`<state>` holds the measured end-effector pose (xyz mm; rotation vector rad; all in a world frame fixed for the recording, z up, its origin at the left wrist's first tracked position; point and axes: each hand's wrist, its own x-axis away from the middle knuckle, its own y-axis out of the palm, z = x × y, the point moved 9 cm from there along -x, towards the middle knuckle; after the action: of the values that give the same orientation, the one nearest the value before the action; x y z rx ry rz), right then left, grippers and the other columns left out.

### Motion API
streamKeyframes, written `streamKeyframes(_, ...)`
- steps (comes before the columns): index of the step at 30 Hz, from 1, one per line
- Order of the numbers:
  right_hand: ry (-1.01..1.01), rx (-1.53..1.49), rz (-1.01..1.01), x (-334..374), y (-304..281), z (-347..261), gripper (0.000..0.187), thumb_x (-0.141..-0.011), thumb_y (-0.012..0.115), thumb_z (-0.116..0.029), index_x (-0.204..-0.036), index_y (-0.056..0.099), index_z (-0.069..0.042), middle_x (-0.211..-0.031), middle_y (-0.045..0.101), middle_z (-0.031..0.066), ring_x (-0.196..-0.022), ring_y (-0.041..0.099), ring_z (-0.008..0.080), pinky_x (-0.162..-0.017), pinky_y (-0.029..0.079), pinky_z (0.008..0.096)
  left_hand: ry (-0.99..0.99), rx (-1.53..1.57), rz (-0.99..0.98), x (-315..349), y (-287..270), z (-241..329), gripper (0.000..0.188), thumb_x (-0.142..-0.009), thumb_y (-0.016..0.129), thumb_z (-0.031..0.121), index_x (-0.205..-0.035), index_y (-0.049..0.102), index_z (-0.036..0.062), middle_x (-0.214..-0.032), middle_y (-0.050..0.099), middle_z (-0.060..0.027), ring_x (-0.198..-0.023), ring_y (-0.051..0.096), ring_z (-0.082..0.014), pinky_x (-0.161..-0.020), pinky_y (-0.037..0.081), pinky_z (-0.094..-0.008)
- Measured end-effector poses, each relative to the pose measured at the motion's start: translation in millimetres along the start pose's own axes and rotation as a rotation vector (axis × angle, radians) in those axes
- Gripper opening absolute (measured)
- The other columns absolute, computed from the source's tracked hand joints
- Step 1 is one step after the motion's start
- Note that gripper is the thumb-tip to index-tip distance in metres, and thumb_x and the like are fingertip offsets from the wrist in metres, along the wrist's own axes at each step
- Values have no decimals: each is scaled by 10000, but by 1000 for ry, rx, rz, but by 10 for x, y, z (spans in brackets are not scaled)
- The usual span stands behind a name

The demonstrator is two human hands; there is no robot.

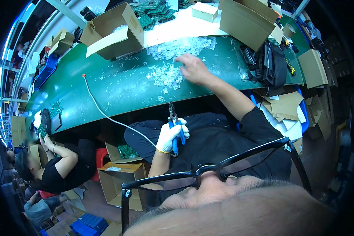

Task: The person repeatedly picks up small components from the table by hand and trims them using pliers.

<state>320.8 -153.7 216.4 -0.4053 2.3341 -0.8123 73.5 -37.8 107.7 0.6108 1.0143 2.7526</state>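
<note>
My left hand (170, 135), in a white glove, is closed around a pair of blue-handled cutting pliers (174, 147). Their metal jaws point up toward the table's near edge. Over the green table, my bare right hand (194, 69) reaches in from the right, fingers apart and partly bent. Its fingertips are at a small heap of clear plastic pieces (166, 76); I see nothing held in them. Just beyond spreads a larger heap of similar clear pieces (181, 47). A pale cord (106, 115) with an orange end runs from the tabletop to my left wrist.
Open cardboard boxes (124, 45) stand at the table's back, with stacked green circuit boards (155, 11) behind. A black bag (273, 65) lies right. Thin offcuts dot the green surface (118, 84). A co-worker (67, 165) sits left. Another open box (120, 185) is beside me on the floor.
</note>
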Motion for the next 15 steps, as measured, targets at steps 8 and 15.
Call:
streamKeyframes(8,270,418,-58,-132,-256,1083,226,-909,737,-116,-1130,779,-96,-1102,725,175,-1080,697,391,-962,560,500,-20,-2,-33,-54,27,-29,390,-1017,722,202,-1300,644,-54,-966,772,-125,-833,772,-235,-804,642,-374)
streamKeyframes(15,266,194,48,22,-357,990,197,-928,732,-129,-1109,794,-81,-1045,725,178,-1003,718,360,-923,571,470,-19,-4,-17,4,-1,-42,395,-1019,724,213,-1303,644,-49,-970,770,-123,-841,770,-230,-803,638,-366)
